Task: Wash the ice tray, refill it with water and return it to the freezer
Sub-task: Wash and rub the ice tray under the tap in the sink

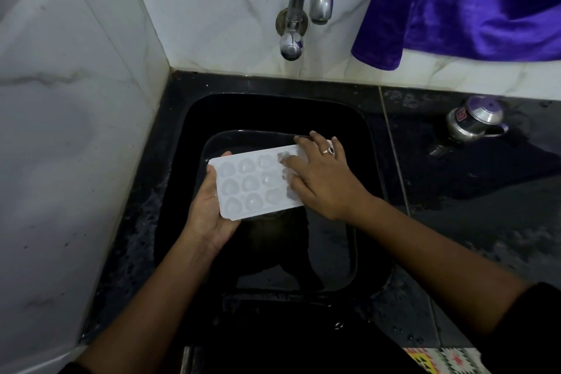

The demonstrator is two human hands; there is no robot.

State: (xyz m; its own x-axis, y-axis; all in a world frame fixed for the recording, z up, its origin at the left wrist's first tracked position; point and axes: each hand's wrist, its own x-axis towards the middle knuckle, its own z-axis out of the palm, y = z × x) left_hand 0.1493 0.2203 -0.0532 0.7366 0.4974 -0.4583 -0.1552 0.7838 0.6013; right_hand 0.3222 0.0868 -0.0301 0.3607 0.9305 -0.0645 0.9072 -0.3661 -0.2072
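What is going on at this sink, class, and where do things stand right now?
A person holds a white ice tray over the black sink. The left hand grips its left end, while the right hand lies flat on its right end. No stream shows at the tap, so this looks like the washing stage.

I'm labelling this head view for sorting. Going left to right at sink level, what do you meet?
left hand → ice tray → right hand → steel pot
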